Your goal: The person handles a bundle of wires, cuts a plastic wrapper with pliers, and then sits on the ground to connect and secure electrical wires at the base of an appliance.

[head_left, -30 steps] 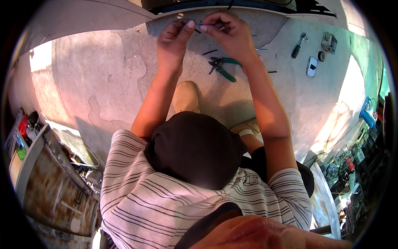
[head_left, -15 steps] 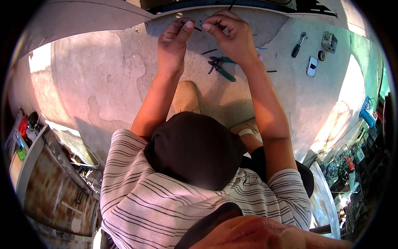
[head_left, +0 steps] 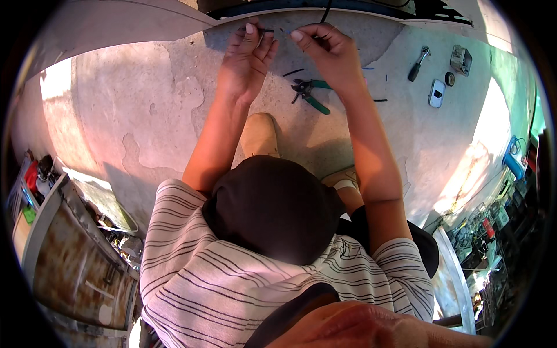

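Note:
My left hand [head_left: 243, 66] pinches a short black tube-like piece [head_left: 267, 31] between thumb and fingers, its end poking out toward the right. Facing it across a small gap, my right hand [head_left: 335, 58] grips a black cable [head_left: 327, 10] that runs up past the white panel edge. A thin blue wire end [head_left: 288, 32] sticks out of the right fingertips toward the left hand; its tip is too small to make out clearly. Below the right hand, green-handled cutters [head_left: 313, 95] lie on the concrete floor with their jaws apart.
Black and blue wire scraps [head_left: 293, 72] lie around the cutters. Farther right sit a ratchet [head_left: 418, 64], a metal box [head_left: 461, 60], a black roll [head_left: 449, 78] and a small whitish device [head_left: 437, 93]. A curved white panel [head_left: 127, 26] borders the far side. Clutter lines both sides.
My hands have drawn slightly apart. The left has turned so its palm and fingers show more, with the black piece now level; the right has shifted a little to the right.

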Demonstrator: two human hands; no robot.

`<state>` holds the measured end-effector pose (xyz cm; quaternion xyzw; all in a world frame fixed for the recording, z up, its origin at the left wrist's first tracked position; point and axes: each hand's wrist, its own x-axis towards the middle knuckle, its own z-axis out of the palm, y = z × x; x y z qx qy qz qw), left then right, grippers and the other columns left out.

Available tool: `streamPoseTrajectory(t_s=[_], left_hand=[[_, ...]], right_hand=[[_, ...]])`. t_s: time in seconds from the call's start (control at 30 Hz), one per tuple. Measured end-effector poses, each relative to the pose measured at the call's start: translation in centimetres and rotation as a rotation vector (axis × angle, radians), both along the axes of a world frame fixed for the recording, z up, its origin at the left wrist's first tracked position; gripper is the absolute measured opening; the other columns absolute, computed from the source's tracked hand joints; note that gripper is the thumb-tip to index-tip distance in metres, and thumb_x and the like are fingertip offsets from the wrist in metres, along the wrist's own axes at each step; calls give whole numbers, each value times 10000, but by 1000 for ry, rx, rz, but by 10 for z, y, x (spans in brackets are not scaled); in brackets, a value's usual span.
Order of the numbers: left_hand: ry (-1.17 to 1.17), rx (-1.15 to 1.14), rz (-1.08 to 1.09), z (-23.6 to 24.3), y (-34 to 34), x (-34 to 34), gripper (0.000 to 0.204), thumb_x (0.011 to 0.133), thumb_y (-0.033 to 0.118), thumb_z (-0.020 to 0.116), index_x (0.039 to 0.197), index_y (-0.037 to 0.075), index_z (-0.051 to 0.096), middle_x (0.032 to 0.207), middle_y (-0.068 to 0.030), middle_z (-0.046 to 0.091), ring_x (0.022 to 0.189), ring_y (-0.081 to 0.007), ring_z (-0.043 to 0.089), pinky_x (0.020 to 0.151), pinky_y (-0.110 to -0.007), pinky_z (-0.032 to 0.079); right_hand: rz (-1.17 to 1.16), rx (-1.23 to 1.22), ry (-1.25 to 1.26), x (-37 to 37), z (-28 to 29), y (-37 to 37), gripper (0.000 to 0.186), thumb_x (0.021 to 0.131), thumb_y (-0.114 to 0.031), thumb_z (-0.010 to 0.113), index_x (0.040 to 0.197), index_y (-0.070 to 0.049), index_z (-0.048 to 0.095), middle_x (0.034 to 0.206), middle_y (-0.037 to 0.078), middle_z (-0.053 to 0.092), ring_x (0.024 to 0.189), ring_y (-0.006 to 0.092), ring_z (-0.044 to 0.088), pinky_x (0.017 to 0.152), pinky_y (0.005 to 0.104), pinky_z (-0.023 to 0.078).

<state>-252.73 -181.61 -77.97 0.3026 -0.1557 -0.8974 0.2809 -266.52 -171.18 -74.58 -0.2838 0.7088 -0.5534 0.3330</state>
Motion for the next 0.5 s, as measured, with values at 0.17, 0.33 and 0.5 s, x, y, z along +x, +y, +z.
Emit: streamPoseTrajectory(t_s=[0.17,0.33,0.5], left_hand=[[-40,25,-41,-1,1,-2,192,991,259,575,1103,103,574,1045,1,646,974,-144,668,895,-346,547],[-33,14,-55,2,0,-4,220,996,274,561,1111,87,567,1048,-8,648,971,-151,677,880,-338,561],[-1,33,-72,-2,-2,-3,218,999,270,554,1110,83,568,1049,-23,654,975,-144,676,881,-332,562]], right_hand=[[6,-26,-235,3,-4,-1,153,875,-143,718,904,4,684,919,31,678,748,79,623,681,234,497],[24,-53,-388,1,-1,-6,129,883,-94,680,886,31,649,991,76,705,821,96,668,728,230,527],[6,-86,-505,2,6,-9,104,890,-52,662,874,46,632,1008,127,705,899,150,701,806,248,565]])
